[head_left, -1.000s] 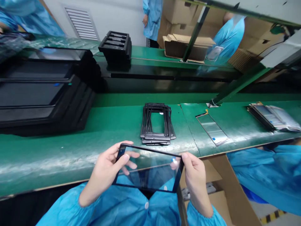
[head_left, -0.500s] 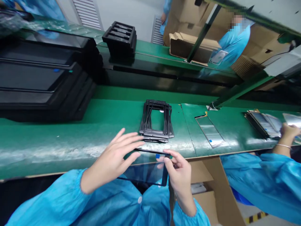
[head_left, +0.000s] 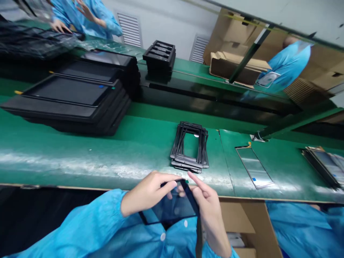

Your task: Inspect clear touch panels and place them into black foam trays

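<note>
A see-through touch panel with a black border point(head_left: 174, 206) is held tilted in front of my chest, just off the bench's front edge. My left hand point(head_left: 149, 191) grips its top edge, thumb on the near face and fingers over the far side. My right hand point(head_left: 209, 204) holds the right edge, with the index finger pointing up past the corner. Some right fingertips show through the glass. A small green tab sits at that top corner. Along the right side a dark strip point(head_left: 199, 236) hangs down; I cannot tell whether it belongs to the panel.
Several black frames point(head_left: 189, 163) lie stacked on the green bench point(head_left: 145, 143) ahead. A clear panel point(head_left: 255, 168) rests to the right, beyond it a panel stack point(head_left: 319, 165). Black trays with panels point(head_left: 72, 89) stand left. A cardboard box point(head_left: 239, 218) is below. Co-workers in blue are nearby.
My left hand has come down from above the panel and now grips its top edge. The panel has tilted. The view has swung left, and a co-worker's hands appear at the top left.
</note>
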Motion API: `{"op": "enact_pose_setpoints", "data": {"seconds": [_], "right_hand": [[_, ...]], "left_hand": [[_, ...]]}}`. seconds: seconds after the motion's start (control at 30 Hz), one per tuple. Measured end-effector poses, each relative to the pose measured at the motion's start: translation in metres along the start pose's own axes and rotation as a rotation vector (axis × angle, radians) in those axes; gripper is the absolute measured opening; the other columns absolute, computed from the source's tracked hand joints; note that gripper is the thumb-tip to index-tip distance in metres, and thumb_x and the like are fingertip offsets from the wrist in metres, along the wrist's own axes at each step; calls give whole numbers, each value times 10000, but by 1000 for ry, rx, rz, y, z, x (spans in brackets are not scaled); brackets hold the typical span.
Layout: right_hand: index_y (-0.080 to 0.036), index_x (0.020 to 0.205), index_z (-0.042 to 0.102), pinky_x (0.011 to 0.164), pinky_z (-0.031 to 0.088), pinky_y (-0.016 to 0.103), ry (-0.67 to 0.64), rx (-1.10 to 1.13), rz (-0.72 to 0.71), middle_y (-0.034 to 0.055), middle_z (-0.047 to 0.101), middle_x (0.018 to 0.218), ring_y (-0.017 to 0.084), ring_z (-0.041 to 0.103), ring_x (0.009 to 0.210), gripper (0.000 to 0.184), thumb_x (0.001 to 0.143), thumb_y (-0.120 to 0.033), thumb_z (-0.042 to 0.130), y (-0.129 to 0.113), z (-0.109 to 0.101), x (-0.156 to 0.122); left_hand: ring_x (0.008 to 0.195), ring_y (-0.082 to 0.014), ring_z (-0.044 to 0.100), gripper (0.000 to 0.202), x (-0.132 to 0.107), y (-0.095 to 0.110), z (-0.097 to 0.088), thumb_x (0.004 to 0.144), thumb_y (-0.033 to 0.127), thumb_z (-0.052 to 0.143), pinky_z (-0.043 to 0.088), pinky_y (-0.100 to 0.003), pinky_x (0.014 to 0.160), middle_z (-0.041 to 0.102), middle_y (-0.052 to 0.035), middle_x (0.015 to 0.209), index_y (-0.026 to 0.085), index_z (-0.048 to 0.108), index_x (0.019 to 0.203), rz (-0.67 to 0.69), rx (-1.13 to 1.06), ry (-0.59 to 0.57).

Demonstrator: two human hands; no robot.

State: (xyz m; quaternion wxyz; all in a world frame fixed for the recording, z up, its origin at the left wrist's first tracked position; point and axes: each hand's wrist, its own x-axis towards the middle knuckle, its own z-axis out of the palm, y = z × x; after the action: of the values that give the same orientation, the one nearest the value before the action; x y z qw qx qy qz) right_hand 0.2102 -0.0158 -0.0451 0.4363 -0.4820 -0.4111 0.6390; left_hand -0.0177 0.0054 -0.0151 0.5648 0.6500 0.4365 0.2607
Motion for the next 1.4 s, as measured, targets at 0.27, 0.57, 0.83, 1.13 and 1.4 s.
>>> {"op": "enact_pose_setpoints", "data": {"seconds": [0.27, 0.57, 0.83, 1.13, 1.4], "right_hand": [[-169, 917, 841, 635, 663, 344, 200, 126, -9, 136, 844, 794, 265, 811, 641, 510, 904, -663, 715, 14, -6, 7], [-152, 782, 816, 588, 634, 295, 141, 113, -22, 122, 835, 738, 226, 786, 577, 446, 902, -577, 762, 2, 2, 6], [-192, 802, 782, 594, 625, 271, 160, 4, -94, 75, 834, 724, 208, 786, 571, 375, 969, -519, 707, 0, 7, 6], [-203, 783, 785, 602, 608, 274, 23, -248, -144, 47, 815, 674, 208, 779, 585, 298, 970, -411, 680, -9, 22, 3], [-245, 1106, 816, 969, 578, 352, 329, -299, -225, 82, 812, 1161, 243, 773, 1055, 257, 993, -402, 647, -5, -15, 4]], "left_hand": [[851, -269, 825, 400, -12, -17, 4, 1009, 471, 631, 641, -301, 641, 793, -201, 1226, 150, 698, 1239, -237, -499, 198], [838, -271, 823, 455, -13, -16, 7, 967, 521, 686, 652, -303, 634, 766, -230, 1282, 129, 707, 1196, -253, -565, 210], [851, -268, 821, 368, -18, -26, 11, 1010, 450, 640, 652, -303, 625, 760, -197, 1310, 167, 717, 1232, -258, -571, 211], [1075, -257, 767, 483, -14, -8, -5, 947, 344, 696, 610, -325, 933, 759, -80, 1354, 284, 689, 1426, -68, -52, 134], [778, -241, 793, 547, -18, -13, -9, 980, 413, 662, 597, -269, 563, 821, -163, 1147, 176, 613, 1470, -264, -277, 178]]}}
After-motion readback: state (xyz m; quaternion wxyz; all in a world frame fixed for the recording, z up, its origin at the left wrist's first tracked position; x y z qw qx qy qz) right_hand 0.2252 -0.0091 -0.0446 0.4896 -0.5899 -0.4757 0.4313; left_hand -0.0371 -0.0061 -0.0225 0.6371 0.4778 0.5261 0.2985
